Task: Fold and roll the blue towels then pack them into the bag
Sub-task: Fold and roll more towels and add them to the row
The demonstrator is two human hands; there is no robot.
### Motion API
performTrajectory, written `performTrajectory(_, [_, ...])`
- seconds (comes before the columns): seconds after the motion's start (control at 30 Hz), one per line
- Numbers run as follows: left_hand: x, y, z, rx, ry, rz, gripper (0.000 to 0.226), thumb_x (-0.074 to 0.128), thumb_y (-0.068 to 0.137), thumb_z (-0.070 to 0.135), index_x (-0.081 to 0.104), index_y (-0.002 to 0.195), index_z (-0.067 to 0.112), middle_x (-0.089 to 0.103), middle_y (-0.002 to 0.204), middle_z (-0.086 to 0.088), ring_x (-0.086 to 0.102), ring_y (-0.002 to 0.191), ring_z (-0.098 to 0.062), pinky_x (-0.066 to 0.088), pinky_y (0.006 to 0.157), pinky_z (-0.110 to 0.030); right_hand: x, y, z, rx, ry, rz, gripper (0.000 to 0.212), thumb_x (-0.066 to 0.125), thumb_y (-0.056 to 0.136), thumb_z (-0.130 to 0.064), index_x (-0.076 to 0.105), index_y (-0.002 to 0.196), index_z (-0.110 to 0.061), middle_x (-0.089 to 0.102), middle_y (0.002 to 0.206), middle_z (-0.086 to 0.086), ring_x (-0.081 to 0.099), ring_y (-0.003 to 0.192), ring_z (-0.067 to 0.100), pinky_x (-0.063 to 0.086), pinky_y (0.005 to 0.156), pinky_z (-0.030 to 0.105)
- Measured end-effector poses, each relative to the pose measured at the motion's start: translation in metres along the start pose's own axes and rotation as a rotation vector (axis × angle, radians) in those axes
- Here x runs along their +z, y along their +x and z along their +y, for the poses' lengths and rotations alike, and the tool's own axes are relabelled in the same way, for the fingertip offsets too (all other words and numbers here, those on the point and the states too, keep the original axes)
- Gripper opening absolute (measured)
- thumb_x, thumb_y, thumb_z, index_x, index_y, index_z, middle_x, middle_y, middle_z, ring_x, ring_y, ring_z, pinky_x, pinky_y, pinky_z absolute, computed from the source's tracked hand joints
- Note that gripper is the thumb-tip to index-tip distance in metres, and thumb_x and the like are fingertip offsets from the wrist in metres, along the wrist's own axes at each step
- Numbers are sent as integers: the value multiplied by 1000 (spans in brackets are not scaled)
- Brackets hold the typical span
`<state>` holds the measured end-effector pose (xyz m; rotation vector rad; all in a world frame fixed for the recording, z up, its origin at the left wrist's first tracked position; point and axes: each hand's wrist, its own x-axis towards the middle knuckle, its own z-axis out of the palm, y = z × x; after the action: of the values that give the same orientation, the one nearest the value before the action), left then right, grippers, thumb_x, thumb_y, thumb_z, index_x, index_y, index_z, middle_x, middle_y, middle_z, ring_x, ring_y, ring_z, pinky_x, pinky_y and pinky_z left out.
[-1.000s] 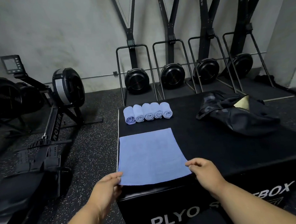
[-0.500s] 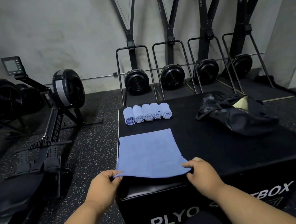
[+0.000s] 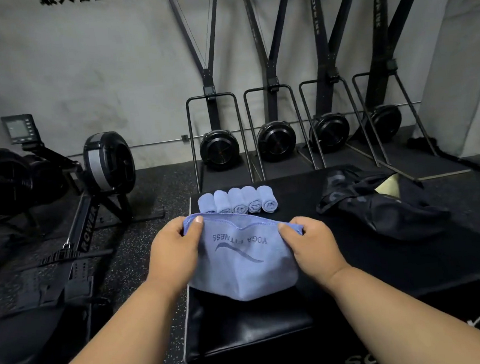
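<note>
1. While the left hand (image 3: 175, 251) and right hand (image 3: 313, 246) each pinch an upper corner, the blue towel (image 3: 243, 269) hangs folding above the black box (image 3: 380, 260).
2. Five rolled towels (image 3: 237, 200) lie in a row behind it.
3. The dark bag (image 3: 377, 206) rests on the box's right side.

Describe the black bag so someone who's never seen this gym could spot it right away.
Find the black plyo box in front of the wall machines. The bag lies slumped on its far right part, right of the rolled blue towels. It is the only dark, crumpled thing there, with pale lining showing at its opening.
</note>
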<state>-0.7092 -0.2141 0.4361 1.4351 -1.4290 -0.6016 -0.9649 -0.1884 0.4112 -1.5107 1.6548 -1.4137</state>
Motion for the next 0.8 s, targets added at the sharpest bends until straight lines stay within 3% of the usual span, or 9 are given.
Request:
performTrajectory(0.07, [7, -3, 14, 19, -21, 7, 29, 62, 100, 40, 71, 81, 21, 71, 75, 11, 58, 69, -3, 47, 68, -27, 3, 1, -11, -25, 24, 0, 48, 70, 93, -26, 35, 62, -14, 33, 60, -6, 30, 59, 10, 30, 54, 29])
performTrajectory(0.17, [16, -6, 24, 25, -49, 2, 38, 61, 99, 45, 68, 86, 9, 65, 71, 8, 52, 65, -9, 47, 66, -32, 6, 1, -25, -36, 68, -18, 51, 71, 94, -30, 36, 67, -5, 35, 62, -3, 30, 59, 11, 29, 53, 28])
performTrajectory(0.33, [29, -11, 33, 9, -120, -43, 46, 62, 96, 48, 66, 90, 3, 63, 70, -9, 46, 64, -9, 45, 62, -36, 11, 0, -45, 20, 162, -44, 51, 71, 95, -35, 44, 73, 2, 42, 59, 0, 38, 57, 13, 36, 56, 30])
performTrajectory(0.47, [37, -19, 43, 57, -85, -93, 50, 65, 97, 44, 54, 74, 2, 44, 62, 6, 35, 59, -11, 33, 54, -30, 18, 2, -56, 54, 193, -91, 47, 73, 93, -38, 50, 69, -6, 47, 57, -1, 43, 56, 14, 39, 57, 30])
performTrajectory(0.63, [43, -21, 46, 52, -105, -113, 49, 65, 98, 46, 62, 76, 2, 50, 62, 8, 38, 58, -9, 36, 56, -29, 23, -4, -70, 154, 299, -202, 40, 69, 97, -40, 69, 90, 0, 61, 62, 5, 58, 56, 14, 54, 59, 31])
performTrajectory(0.73, [42, -27, 49, 44, -192, -162, 33, 63, 102, 38, 75, 83, 14, 73, 74, 12, 58, 63, -7, 49, 66, -26, 21, -8, -76, 202, 397, -262, 39, 59, 99, -36, 73, 93, 0, 71, 75, 8, 66, 63, 20, 55, 63, 35])
performTrajectory(0.8, [40, -32, 52, 46, -235, -208, 21, 63, 103, 30, 79, 95, 20, 79, 90, 8, 74, 84, -11, 57, 82, -28, 16, -10, -79, 224, 468, -314, 37, 47, 97, -27, 78, 99, -8, 78, 89, 10, 71, 68, 26, 57, 65, 35])
